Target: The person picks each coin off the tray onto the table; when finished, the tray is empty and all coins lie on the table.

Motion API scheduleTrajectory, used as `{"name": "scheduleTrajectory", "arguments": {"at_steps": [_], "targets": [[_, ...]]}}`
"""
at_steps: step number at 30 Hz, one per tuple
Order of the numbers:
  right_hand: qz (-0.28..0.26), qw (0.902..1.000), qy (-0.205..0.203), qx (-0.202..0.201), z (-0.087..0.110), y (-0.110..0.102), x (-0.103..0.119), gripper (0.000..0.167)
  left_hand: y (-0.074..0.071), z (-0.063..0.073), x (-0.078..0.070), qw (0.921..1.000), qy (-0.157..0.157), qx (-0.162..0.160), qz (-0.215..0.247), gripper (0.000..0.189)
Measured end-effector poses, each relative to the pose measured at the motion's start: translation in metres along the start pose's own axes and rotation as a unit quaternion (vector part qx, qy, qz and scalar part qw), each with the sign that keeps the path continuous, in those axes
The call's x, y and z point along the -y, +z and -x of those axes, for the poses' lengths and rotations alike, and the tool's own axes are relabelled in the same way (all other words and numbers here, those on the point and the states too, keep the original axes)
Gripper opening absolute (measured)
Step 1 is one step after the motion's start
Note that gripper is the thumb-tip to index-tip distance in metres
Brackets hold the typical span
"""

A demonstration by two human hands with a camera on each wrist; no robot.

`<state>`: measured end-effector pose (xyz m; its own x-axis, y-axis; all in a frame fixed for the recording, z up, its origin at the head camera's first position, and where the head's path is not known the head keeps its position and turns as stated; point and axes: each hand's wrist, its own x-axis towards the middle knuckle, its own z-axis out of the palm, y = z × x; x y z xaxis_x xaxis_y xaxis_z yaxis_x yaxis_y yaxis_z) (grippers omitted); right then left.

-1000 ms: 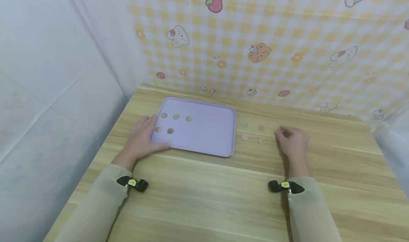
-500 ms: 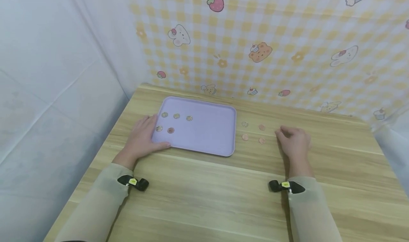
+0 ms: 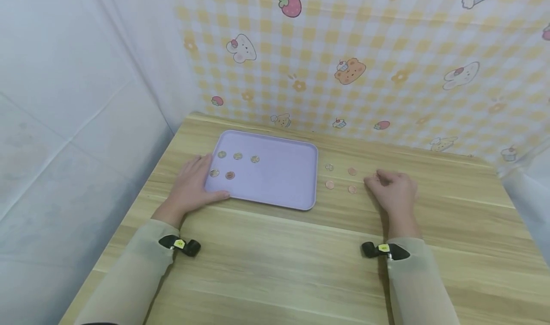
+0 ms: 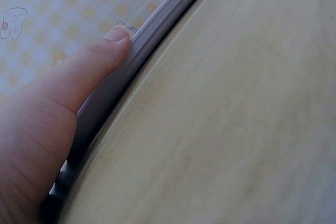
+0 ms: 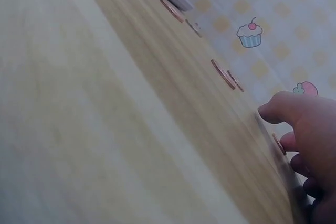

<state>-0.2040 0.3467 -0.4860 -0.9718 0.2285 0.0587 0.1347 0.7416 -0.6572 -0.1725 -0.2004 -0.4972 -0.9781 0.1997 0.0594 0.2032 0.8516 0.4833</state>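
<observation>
A shallow lilac tray lies on the table with several coins on its left part, among them a copper coin. My left hand rests against its left side, with the thumb stretched along the near rim. To the right of the tray, my right hand is low over the table. Its index finger touches a copper-edged coin, and the thumb stands apart from that coin. The other fingers are curled below.
Between the tray and my right hand lie a silver coin and several copper coins in two rows. A yellow-checked cloth hangs behind the wooden table. White sheeting hangs at the left.
My right thumb has moved away from the index finger, to the left, after the two were close together half a second ago. The left hand and tray have stayed put.
</observation>
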Motion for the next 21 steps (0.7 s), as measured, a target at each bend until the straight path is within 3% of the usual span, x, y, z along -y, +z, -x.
{"name": "scheduleTrajectory", "arguments": {"at_steps": [21], "targets": [[0.014, 0.9998, 0.003, -0.017, -0.0006, 0.0034, 0.0021, 0.055, -0.0012, -0.0009, -0.0011, 1.0000, 0.002, -0.003, 0.000, 0.129]]}}
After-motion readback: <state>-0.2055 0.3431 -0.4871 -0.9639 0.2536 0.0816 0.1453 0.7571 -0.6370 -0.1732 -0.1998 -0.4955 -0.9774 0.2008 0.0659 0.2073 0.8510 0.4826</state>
